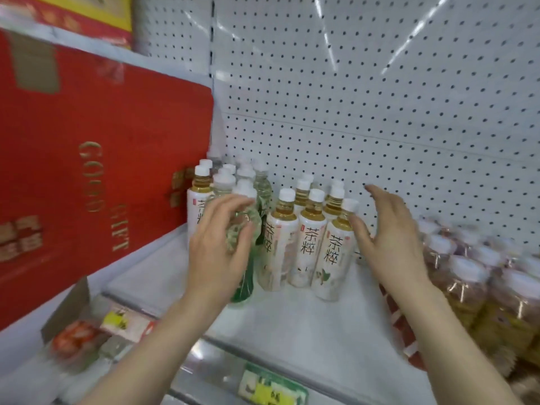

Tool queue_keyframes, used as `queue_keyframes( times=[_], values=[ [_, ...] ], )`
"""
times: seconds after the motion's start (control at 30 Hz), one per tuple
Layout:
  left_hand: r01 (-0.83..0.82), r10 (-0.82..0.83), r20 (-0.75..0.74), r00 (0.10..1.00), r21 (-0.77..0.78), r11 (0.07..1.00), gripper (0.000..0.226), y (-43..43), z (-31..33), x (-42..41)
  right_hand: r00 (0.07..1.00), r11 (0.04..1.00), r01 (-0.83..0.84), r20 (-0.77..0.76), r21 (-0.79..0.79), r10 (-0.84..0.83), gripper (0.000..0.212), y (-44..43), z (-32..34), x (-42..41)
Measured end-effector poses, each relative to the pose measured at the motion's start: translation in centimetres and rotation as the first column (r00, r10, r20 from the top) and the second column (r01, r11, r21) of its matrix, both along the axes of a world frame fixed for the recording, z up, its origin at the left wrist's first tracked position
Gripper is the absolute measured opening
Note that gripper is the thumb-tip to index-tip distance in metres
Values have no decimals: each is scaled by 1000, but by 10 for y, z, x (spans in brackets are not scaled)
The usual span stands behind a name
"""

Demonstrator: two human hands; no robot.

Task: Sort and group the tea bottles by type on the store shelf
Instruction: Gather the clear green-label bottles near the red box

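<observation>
Tea bottles with white caps stand at the back of the white shelf (306,325). On the left is a cluster of clear green-labelled bottles (263,188). To the right stand several white-labelled bottles of amber tea (309,244). My left hand (219,244) curls around the front green bottle (244,285), which stands on the shelf. My right hand (388,238) is spread open beside the rightmost white-labelled bottle (333,258), its thumb close to or touching the bottle's neck.
A big red gift box (96,171) walls off the left side. Shrink-wrapped packs of bottles (479,287) fill the right. White pegboard (380,112) backs the shelf. Price tags (271,390) line the front edge, and packaged goods (79,337) lie lower left.
</observation>
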State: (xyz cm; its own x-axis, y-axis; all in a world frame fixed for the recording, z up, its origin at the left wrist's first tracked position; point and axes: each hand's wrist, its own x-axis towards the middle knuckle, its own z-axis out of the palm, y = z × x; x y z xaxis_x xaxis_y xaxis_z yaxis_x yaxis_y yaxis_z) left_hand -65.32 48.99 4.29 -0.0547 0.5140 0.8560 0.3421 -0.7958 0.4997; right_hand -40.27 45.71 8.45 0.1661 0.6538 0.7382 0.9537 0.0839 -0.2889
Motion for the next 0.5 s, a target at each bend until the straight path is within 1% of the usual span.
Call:
queue_keyframes(
  times=[0.1, 0.17, 0.2, 0.27, 0.33, 0.4, 0.47, 0.5],
  values=[
    [1, -5, -92, 996, -50, 999, 33, 24, 26, -20, 991, 980, 7, -129, -200, -34, 66, 39, 4, -11],
    [-5, 1, -190, 982, -23, 1000, 30, 39, 47, -21, 988, 951, -5, -150, -309, -43, 64, 58, 7, -11],
    [-12, 11, -255, 967, -4, 1000, 29, 46, 58, -20, 989, 940, 5, -136, -341, -54, 59, 64, 8, -10],
    [-9, 6, -405, 914, -4, 1000, 30, 59, 79, -13, 990, 932, 42, -107, -359, -86, 42, 72, 11, -6],
    [11, -26, -552, 833, -30, 999, 35, 68, 93, -4, 988, 931, 44, -121, -361, -94, 31, 73, 12, -2],
    [21, -60, -658, 751, -67, 998, 38, 75, 96, 4, 979, 930, 1, -189, -368, -76, 31, 69, 11, 1],
    [5, -61, -721, 690, -80, 997, 39, 79, 93, 8, 951, 934, -59, -304, -351, -54, 31, 65, 9, 3],
    [-11, -44, -746, 664, -68, 998, 39, 81, 91, 9, 941, 938, -81, -335, -336, -39, 27, 64, 8, 4]
  ],
)
